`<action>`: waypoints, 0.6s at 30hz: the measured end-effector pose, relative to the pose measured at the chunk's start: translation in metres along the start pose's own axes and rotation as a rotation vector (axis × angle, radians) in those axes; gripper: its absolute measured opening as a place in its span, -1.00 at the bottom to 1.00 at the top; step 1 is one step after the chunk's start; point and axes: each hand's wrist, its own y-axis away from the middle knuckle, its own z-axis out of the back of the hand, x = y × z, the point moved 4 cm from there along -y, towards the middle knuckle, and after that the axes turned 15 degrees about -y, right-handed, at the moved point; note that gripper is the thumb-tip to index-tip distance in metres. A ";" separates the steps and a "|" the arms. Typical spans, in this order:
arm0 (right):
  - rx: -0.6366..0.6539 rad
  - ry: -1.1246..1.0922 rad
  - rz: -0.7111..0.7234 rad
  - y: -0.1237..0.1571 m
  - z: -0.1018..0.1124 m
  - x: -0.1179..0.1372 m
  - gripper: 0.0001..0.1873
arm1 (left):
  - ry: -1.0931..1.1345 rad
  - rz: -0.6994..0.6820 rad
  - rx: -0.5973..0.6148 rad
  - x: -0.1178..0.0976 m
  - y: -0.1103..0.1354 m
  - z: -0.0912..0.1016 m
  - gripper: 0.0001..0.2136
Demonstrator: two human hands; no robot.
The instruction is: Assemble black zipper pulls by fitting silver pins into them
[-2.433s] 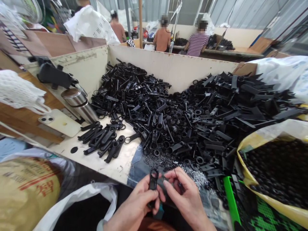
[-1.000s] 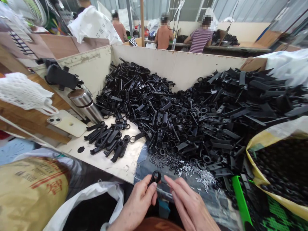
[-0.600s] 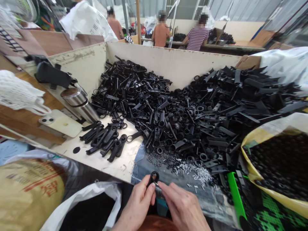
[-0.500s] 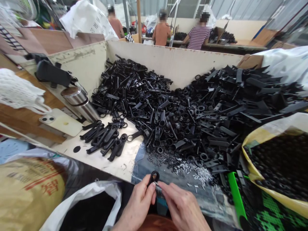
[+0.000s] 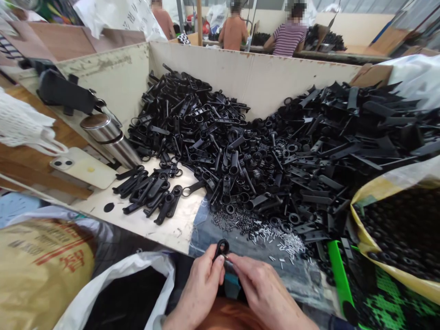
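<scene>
My left hand (image 5: 199,291) is closed round a black plastic part with a ring end (image 5: 222,248), held upright at the table's near edge. My right hand (image 5: 264,291) pinches at the same part just below the ring, fingertips touching it; a tiny pin may be between them, too small to tell. Beyond my hands lie small metal pins (image 5: 275,238) and a big heap of black plastic parts (image 5: 261,151). A row of several assembled black pieces (image 5: 151,192) lies to the left on the table (image 5: 165,229).
A steel flask (image 5: 110,140) and a phone (image 5: 82,167) lie at the left. An open white bag (image 5: 117,288) hangs below the table edge; a yellow sack of black rings (image 5: 402,229) stands right. A green-handled tool (image 5: 338,279) is near. Three people sit at a far bench.
The part went from standing tall between my hands to being held low with only its ring showing. My right hand opened, then closed in on it. The view tilted down a little.
</scene>
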 end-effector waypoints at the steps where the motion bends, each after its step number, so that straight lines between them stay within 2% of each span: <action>1: 0.007 0.038 -0.011 0.000 -0.001 0.000 -0.65 | -0.004 0.003 -0.012 0.001 0.000 -0.001 -0.70; 6: 0.065 0.223 -0.108 -0.001 -0.006 -0.003 -0.61 | -0.021 -0.008 -0.063 0.004 -0.001 -0.003 -0.72; 10: 0.105 0.235 -0.159 -0.003 -0.010 -0.004 -0.61 | -0.050 -0.027 -0.058 0.002 -0.001 -0.003 -0.71; 14: 0.051 0.164 -0.155 -0.006 -0.014 -0.002 -0.62 | -0.038 -0.008 -0.075 0.000 -0.003 -0.002 -0.70; 18: -0.012 0.104 -0.236 -0.006 -0.015 0.008 -0.62 | 0.022 0.005 -0.080 0.006 -0.006 -0.006 -0.64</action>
